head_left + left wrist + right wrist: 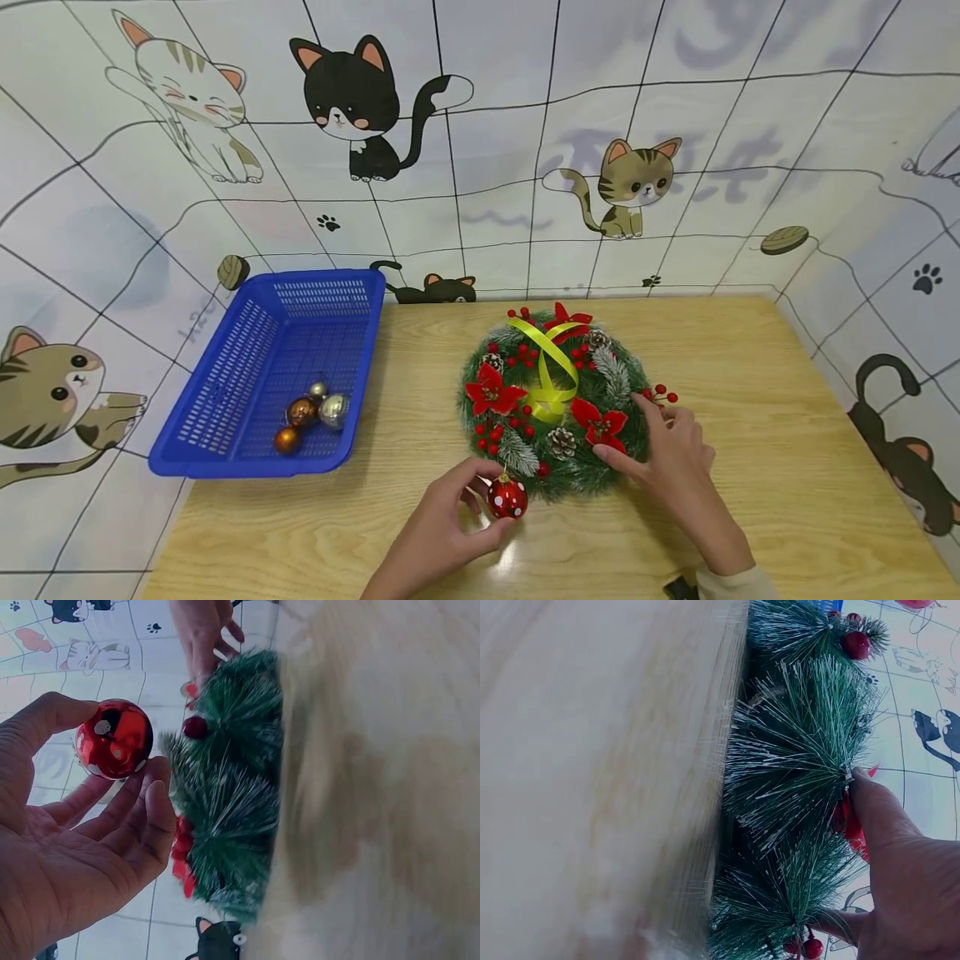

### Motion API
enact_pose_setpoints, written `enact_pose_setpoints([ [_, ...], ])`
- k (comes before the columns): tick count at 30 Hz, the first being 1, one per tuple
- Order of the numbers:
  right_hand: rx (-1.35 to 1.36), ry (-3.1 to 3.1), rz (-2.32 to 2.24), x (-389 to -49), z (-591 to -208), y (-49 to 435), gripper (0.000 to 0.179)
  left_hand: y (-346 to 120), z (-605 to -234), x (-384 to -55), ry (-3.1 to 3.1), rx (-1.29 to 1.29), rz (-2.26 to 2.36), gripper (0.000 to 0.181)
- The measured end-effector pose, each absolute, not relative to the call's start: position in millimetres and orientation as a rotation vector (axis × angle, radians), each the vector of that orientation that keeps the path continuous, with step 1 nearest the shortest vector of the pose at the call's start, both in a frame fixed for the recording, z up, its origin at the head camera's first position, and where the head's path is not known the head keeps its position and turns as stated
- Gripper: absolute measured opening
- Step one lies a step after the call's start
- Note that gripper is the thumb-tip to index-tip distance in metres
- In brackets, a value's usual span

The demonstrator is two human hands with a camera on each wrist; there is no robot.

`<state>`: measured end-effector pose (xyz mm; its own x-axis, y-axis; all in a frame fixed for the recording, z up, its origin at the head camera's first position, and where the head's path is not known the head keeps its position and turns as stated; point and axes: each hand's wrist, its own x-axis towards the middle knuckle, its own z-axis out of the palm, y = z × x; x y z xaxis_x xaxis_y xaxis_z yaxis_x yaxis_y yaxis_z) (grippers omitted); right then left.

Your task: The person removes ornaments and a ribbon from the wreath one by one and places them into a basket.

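My left hand (457,517) pinches a shiny red bauble with white dots (507,497) between thumb and fingers, just in front of the wreath. Up close in the left wrist view, the bauble (114,739) sits at the fingertips, apart from the greenery. The green Christmas wreath (517,454) lies flat on the table, with red poinsettias, berries, pinecones and a yellow ribbon (551,354). At its right side my right hand (675,458) grips the edge, thumb by a red poinsettia (600,423) and fingers near a berry sprig. The right wrist view shows the thumb against the wreath's needles (802,765).
On the left stands a blue plastic basket (281,467) holding several orange-brown and silver baubles (333,411). A wooden table (787,433) meets a cat-print backdrop (495,167) at the back and sides. A small black object (681,588) lies by the right sleeve.
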<state>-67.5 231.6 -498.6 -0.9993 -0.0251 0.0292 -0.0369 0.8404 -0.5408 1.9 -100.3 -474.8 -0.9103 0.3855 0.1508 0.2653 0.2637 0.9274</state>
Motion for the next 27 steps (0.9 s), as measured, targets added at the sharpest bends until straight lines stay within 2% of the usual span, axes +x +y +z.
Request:
enact_pose_setpoints([
  [9, 0.045, -3.044, 0.918, -70, -495, 232, 0.104, -124, -466, -6, 2.576, 0.595, 1.76, 0.051],
  [27, 0.15, -3.067, 1.023, -71, -503, 234, 0.109, -165, -448, -15, 2.778, 0.492, 1.786, 0.047],
])
